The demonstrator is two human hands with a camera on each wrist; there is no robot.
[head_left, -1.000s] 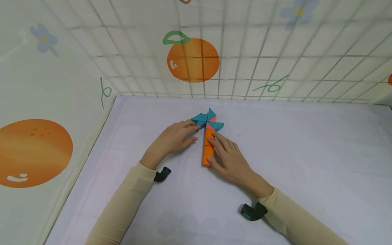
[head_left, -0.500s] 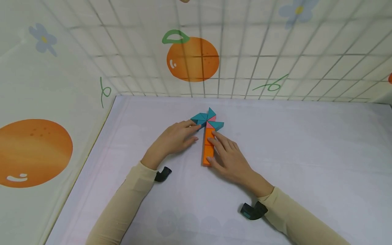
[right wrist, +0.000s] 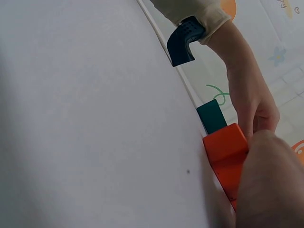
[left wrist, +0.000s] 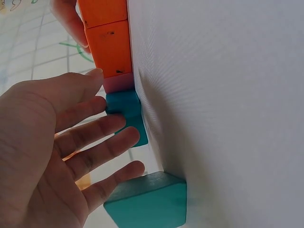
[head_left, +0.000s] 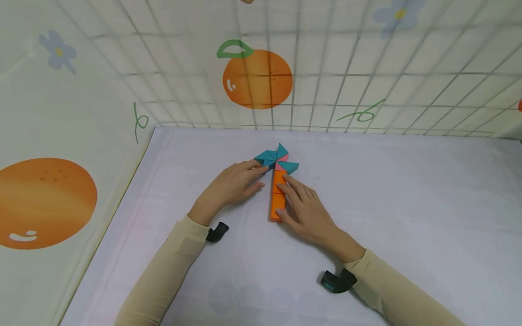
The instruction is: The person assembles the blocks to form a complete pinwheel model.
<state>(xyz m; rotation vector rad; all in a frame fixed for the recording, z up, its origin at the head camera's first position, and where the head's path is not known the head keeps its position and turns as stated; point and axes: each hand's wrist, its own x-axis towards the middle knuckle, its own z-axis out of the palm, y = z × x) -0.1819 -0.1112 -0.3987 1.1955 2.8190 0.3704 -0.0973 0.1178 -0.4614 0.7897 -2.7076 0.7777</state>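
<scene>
On the white table lies a pinwheel of teal triangular blocks and pink triangular blocks. Below it, end to end, run two orange blocks, forming a straight stem. My left hand reaches in from the left, its fingertips at the pinwheel's lower left teal pieces. Those fingers look spread and nearly straight in the left wrist view, near the teal blocks. My right hand rests its fingertips and thumb along the orange stem's right side, with relaxed fingers. The right wrist view shows only part of that hand, close and blurred.
A wall covering with printed oranges and a grid pattern rises behind the white table. Another printed wall stands at the left edge. A black wrist device sits under the right cuff, another under the left.
</scene>
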